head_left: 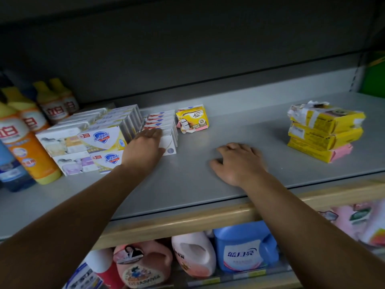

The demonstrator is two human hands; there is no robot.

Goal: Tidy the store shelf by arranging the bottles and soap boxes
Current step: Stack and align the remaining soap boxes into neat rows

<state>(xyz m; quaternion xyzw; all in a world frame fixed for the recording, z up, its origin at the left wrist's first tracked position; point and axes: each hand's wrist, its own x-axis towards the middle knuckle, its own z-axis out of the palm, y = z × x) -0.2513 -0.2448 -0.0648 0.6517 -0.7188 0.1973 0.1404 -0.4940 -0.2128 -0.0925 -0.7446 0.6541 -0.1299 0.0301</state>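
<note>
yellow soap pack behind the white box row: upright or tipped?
Upright. The yellow soap pack stands on its edge on the shelf, printed face forward, wrapper torn at its lower left.

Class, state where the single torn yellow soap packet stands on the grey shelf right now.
In the head view, the torn yellow soap packet stands left of centre toward the shelf's back, just right of the row of small white boxes under the left hand.

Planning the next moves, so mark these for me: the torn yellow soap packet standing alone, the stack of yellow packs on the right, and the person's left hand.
torn yellow soap packet [192,119], head view, front face.
stack of yellow packs [325,132], head view, middle pack's side.
left hand [145,148], head view, back of hand.
</note>
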